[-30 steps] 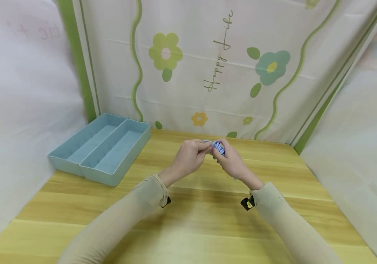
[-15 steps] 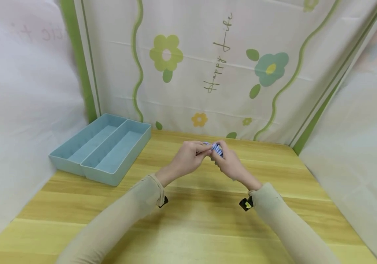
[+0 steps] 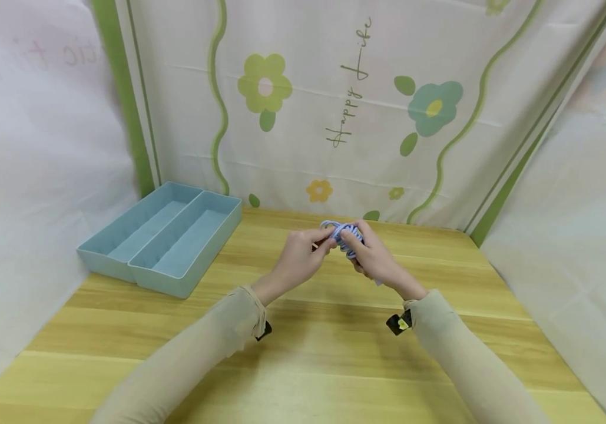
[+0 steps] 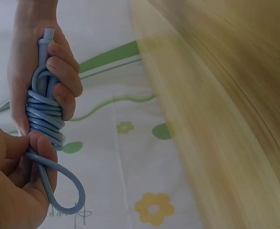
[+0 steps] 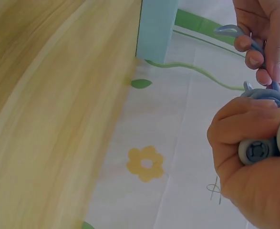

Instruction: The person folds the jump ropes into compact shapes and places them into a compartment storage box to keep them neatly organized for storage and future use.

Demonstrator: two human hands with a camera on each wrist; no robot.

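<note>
Blue coiled cable [image 3: 341, 234] sits above mid-table, gripped in my right hand [image 3: 374, 259] while my left hand [image 3: 298, 262] pinches its loop. Bare wood table [image 3: 303, 359] lies open around them; the blue tray [image 3: 162, 235] sits well apart at the left edge.

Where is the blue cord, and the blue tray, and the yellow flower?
blue cord [image 4: 44, 114], left wrist view, on the wound coils.
blue tray [image 3: 138, 268], head view, on its near wall.
yellow flower [image 5: 146, 163], right wrist view, on its white middle.

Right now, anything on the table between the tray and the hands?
Nothing: in the head view only bare wood table lies between the tray and the left hand.
</note>
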